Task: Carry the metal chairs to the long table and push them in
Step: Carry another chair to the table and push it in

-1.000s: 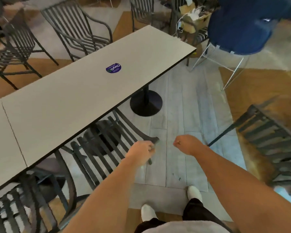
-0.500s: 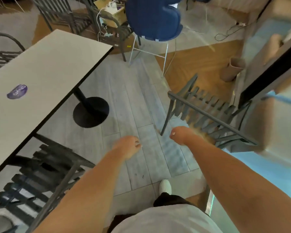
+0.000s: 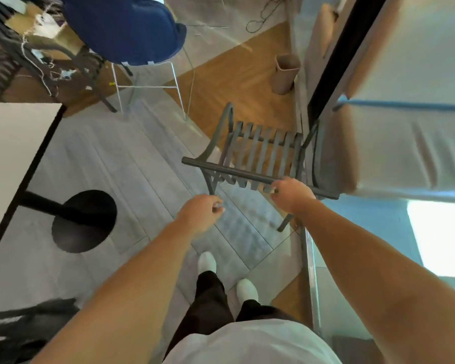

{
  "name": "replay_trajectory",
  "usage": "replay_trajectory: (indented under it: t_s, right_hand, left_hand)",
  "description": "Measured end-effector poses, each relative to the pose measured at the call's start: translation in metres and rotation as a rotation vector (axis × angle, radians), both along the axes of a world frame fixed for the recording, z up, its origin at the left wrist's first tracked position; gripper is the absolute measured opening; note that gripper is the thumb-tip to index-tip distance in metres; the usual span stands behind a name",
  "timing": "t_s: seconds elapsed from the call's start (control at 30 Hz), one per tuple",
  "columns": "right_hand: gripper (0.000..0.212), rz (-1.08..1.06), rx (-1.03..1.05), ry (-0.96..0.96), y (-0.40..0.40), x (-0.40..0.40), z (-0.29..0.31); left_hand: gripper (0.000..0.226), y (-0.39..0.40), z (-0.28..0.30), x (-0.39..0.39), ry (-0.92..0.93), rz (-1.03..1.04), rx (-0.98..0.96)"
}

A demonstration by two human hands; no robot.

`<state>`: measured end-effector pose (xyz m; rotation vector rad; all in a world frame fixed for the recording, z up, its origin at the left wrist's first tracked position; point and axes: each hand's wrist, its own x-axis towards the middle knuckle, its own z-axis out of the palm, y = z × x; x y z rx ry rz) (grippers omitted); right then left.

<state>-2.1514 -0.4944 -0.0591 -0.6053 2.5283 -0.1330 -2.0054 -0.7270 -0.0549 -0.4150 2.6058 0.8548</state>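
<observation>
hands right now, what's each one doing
left hand: curled shut, holding nothing, short of the chair
right hand: closed on the chair's top rail

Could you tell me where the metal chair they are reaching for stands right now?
The metal chair stands right of centre, ahead of the right hand, with the blue chair beyond on the left.

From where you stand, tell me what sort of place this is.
Probably a café or shared seating area. A long white table stands on a black pedestal base, a slatted metal chair sits on mixed grey and wood flooring, and a blue upholstered chair on thin wire legs stands beyond.
</observation>
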Motion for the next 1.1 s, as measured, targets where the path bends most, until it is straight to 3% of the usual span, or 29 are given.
replay_trajectory:
  t_s: [0.27, 0.47, 0.6, 0.8, 0.93, 1.1]
  right_hand:
    - [0.043, -0.238, 0.029, -0.024, 0.021, -0.026, -0.010]
    - [0.052, -0.415, 0.087, -0.079, 0.007, -0.040, -0.035]
    - [0.065, -0.427, 0.141, -0.043, -0.011, -0.039, -0.060]
    - [0.074, -0.361, 0.205, -0.011, -0.026, -0.041, -0.075]
    - [0.066, -0.371, 0.191, -0.023, -0.030, -0.043, -0.077]
    - [0.030, -0.347, 0.181, -0.046, -0.029, -0.059, -0.076]
  left_hand:
    - [0.052, -0.019, -0.021, -0.091, 0.147, -0.287, -0.124]
    - [0.072, -0.050, -0.049, -0.148, 0.031, -0.525, -0.152]
    - [0.067, -0.061, -0.066, -0.168, -0.065, -0.633, -0.209]
    - [0.043, -0.061, -0.080, -0.186, -0.105, -0.711, -0.364]
    - [0.039, -0.057, -0.085, -0.191, -0.126, -0.681, -0.422]
    - [0.032, -0.052, -0.088, -0.194, -0.143, -0.618, -0.412]
